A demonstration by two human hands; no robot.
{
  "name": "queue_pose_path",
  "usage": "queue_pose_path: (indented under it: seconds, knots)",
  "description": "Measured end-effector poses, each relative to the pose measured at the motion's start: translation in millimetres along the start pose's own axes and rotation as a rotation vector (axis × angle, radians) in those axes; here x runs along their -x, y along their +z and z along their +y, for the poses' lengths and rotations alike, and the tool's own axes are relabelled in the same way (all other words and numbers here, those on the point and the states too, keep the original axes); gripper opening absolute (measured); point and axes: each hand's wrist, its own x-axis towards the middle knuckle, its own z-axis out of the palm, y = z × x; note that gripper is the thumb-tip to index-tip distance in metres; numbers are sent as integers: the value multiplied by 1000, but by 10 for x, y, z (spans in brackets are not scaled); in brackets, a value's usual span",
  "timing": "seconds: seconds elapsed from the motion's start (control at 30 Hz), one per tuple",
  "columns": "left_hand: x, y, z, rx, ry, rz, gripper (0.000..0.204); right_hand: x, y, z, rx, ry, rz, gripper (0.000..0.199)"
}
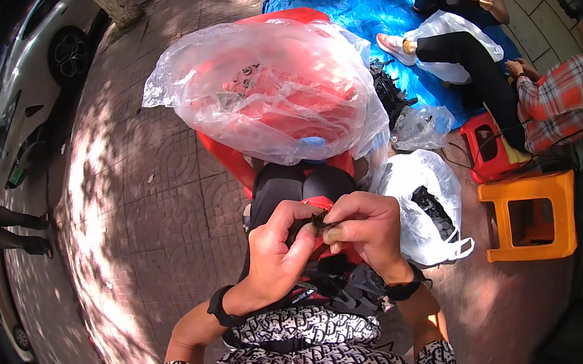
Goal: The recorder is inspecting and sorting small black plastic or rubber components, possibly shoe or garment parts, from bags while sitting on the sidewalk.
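Observation:
My left hand (283,242) and my right hand (370,233) meet above my lap, thumbs and forefingers pinched. Between their fingertips is a small black piece (318,219), too small and covered to tell its kind. Both hands are closed on it. Below them, several loose black pieces (348,285) lie in my lap, beside some red material partly hidden by my fingers. Just beyond my knees stands a large clear plastic bag (196,74) spread over something red, with a small blue thing (312,142) at its near edge.
To my right sits a white plastic bag (407,177) holding black pieces. Beyond it are an orange stool (563,213), a red stool (477,160) and a person in a plaid shirt (567,95). A blue tarp (312,1) bears a black pile (387,96). Parked cars (36,88) stand left.

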Motion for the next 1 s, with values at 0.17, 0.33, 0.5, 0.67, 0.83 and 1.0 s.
queue_pose_path:
  seconds: [0.17,0.33,0.5,0.67,0.83,1.0]
  knots:
    - [-36,10,62,14,-42,-4,14,27,22,3,-31,-62,-47,9]
    - [-26,22,61,-111,63,44,13,2,-6,78,-111,-54,-59,7]
    - [-7,24,23,-177,174,62,13,0,33,64,-169,66,-2,7]
    - [-5,24,23,-163,196,51,14,4,29,75,-279,32,-31,14]
    - [7,22,-3,-142,249,88,16,-16,51,80,-288,19,-50,20]
    - [24,-14,-23,-210,364,88,20,-37,62,64,-321,47,-83,20]
